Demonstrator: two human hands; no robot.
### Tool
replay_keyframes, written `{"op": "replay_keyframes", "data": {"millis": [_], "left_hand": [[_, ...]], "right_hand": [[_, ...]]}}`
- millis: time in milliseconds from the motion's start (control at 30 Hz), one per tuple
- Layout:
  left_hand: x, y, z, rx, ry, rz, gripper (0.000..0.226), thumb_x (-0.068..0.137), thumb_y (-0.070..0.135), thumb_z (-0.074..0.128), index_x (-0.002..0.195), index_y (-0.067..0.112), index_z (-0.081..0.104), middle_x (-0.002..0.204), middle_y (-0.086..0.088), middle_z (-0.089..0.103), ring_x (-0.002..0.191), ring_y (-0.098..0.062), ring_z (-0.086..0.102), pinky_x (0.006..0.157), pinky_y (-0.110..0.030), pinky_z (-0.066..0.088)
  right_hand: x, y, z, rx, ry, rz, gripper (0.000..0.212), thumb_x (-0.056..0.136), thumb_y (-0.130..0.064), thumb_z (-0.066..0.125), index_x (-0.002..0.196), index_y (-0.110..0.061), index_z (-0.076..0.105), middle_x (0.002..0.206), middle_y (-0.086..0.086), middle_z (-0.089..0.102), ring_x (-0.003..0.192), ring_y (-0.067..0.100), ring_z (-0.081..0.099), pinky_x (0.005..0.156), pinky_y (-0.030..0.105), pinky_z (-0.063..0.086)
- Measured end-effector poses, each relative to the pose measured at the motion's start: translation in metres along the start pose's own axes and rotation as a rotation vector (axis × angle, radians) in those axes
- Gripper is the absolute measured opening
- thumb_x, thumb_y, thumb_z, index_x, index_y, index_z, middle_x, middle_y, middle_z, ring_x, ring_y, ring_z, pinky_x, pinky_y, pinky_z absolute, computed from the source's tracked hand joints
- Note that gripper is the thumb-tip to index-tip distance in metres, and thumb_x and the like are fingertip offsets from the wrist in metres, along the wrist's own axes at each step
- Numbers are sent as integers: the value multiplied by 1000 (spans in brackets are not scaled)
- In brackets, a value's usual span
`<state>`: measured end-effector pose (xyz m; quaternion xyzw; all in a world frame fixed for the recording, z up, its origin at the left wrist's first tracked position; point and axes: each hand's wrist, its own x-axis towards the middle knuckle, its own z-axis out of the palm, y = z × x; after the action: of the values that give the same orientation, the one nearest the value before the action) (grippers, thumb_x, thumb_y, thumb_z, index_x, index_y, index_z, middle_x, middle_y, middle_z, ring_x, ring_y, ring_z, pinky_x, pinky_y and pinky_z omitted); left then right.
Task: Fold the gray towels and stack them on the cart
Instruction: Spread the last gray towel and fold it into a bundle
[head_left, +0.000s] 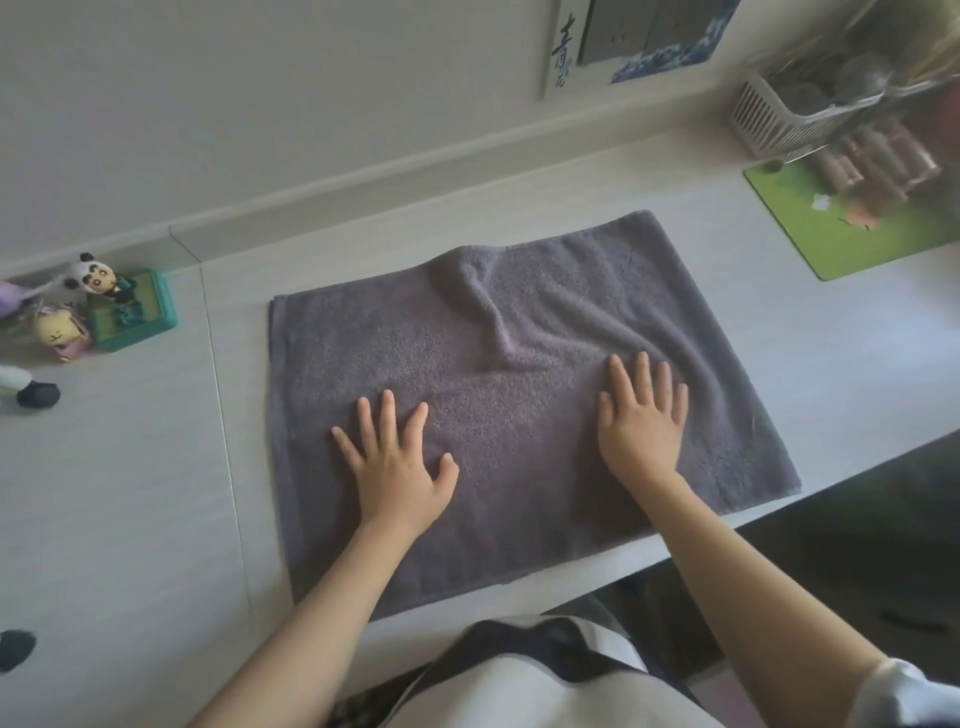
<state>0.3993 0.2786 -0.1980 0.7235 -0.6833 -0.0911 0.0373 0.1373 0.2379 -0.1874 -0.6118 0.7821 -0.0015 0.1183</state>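
On the near table (130, 493): your towel (519, 374) lies flat | left hand (397, 467), right hand (641, 421) press it, fingers straight, spread | ridge at far middle.

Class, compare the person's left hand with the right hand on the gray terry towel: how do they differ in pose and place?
The left hand has its fingers spread wide; the right hand keeps its fingers close together. The left hand lies on a smooth stretch of the gray terry towel; the right hand lies farther from the person, beside a raised wrinkle. Both press flat, palms down.
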Motion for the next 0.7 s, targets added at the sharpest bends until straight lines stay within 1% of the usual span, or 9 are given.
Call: {"op": "replay_keyframes", "data": {"millis": [100, 167, 200, 267, 400, 467, 533, 600, 700], "left_hand": [[19, 36, 1, -55, 40, 35, 67, 78, 38, 36, 135, 4, 47, 151, -21, 28, 142, -38, 20, 112, -62, 9], [27, 58, 8, -4, -5, 105, 69, 81, 41, 32, 143, 11, 39, 154, -19, 25, 142, -38, 20, 112, -61, 8], [29, 63, 13, 45, -21, 127, 69, 82, 44, 31, 145, 17, 36, 154, -17, 25, 142, -39, 21, 111, -62, 7], [29, 65, 21, 108, -15, 139, 68, 84, 50, 31, 147, 23, 31, 154, -15, 26, 141, -41, 20, 110, -63, 5], [28, 61, 22, 145, -19, 141, 69, 87, 54, 28, 149, 24, 25, 156, -13, 20, 143, -41, 13, 111, -65, 3], [29, 63, 22, 155, -49, 140, 70, 86, 54, 25, 149, 24, 24, 157, -14, 18, 143, -40, 11, 111, -64, 1], [31, 67, 20, 131, -43, 108, 71, 84, 51, 25, 149, 21, 27, 157, -15, 17, 144, -39, 9, 110, -63, -3], [30, 82, 18, 89, -3, 129, 71, 82, 43, 29, 146, 14, 33, 155, -18, 20, 144, -37, 11, 111, -60, -3], [18, 107, 22, 73, -15, 328, 68, 83, 43, 33, 146, 16, 33, 154, -16, 26, 142, -36, 19, 111, -61, 8]], "right_hand": [[-24, -35, 3, 33, 62, -264, 50, 94, -35, 29, 142, -22, 38, 153, 6, 29, 143, 28, 19, 116, 42, 1], [-43, -51, 13, 20, 4, -457, 48, 91, -33, 33, 136, -21, 47, 146, 5, 42, 139, 28, 31, 114, 43, 9], [-49, -52, 17, 8, -32, -486, 48, 92, -33, 33, 136, -22, 47, 144, 3, 44, 138, 26, 32, 114, 43, 11], [-50, -34, 20, -2, -65, -361, 50, 94, -41, 29, 141, -29, 39, 149, -1, 37, 141, 24, 24, 115, 42, 7], [-41, 36, 7, -58, -39, 48, 54, 95, -50, 10, 147, -39, 13, 158, -3, 12, 146, 25, 2, 117, 45, -7], [-37, 63, -7, -78, -36, 191, 51, 97, -43, 11, 148, -37, 11, 158, 0, 8, 146, 25, -2, 117, 48, -7], [-34, 63, -13, -68, 11, 211, 51, 97, -32, 13, 148, -29, 20, 158, 4, 10, 146, 25, -1, 117, 46, -10], [-38, 44, -13, -5, 83, 72, 54, 93, -24, 13, 142, -20, 36, 155, 7, 23, 145, 26, 10, 116, 41, -10], [-53, 9, 1, 70, -4, -317, 47, 94, -28, 25, 134, -21, 50, 145, 4, 43, 138, 27, 33, 114, 37, 7]]}}
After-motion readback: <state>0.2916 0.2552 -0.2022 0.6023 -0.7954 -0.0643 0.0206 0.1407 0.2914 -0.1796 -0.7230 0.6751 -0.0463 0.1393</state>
